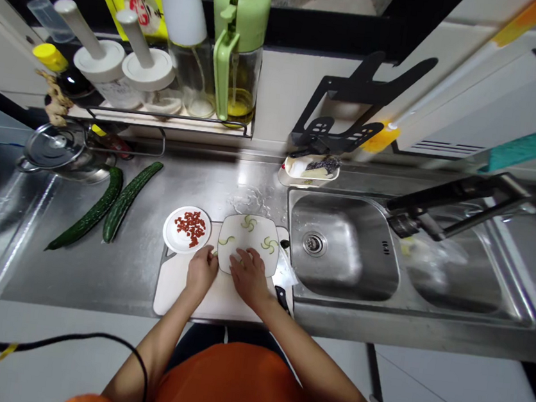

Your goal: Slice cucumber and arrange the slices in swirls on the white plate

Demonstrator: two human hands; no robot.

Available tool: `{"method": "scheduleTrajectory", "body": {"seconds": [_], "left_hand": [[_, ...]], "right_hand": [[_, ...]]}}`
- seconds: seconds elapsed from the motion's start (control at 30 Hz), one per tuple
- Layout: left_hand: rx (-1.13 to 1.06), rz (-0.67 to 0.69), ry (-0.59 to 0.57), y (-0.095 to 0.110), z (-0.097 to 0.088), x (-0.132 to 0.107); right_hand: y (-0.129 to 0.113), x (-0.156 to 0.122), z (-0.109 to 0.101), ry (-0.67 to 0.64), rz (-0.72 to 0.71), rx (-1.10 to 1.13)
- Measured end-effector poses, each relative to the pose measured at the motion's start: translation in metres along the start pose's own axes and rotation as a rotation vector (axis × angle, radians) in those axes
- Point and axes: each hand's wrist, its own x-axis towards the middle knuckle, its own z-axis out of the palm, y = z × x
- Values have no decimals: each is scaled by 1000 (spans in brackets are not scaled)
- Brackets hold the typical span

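A white square plate [250, 241] carries thin cucumber slices [248, 223] set in small pinwheel groups near its rim. Over its near part, my right hand [253, 279] has its fingers spread, with the fingertips on or just above the surface. At the plate's left edge, my left hand [202, 272] is closed, and a bit of green cucumber shows at its fingertips. Beneath both hands lies a pale cutting board [222, 302]. A round white plate [173, 238] of small red pieces [191, 226] sits on the board's far left corner.
A knife [282, 298] with a black handle rests at the board's right edge, beside the sink [349, 255]. Two whole cucumbers [127, 201] lie on the left counter near a lidded pot [58, 148]. A rack [175, 121] holds jars and an oil bottle [239, 49].
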Motion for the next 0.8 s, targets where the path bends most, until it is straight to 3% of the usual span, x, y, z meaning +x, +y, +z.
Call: {"method": "scheduleTrajectory", "body": {"seconds": [0.47, 0.7, 0.8], "left_hand": [[95, 98, -39, 1, -6, -7], [55, 101, -21, -4, -27, -16], [0, 91, -32, -1, -37, -21]], "right_hand": [[-1, -3, -1, 8, 22, 80], [-4, 5, -7, -10, 37, 252], [-9, 11, -5, -59, 108, 412]]}}
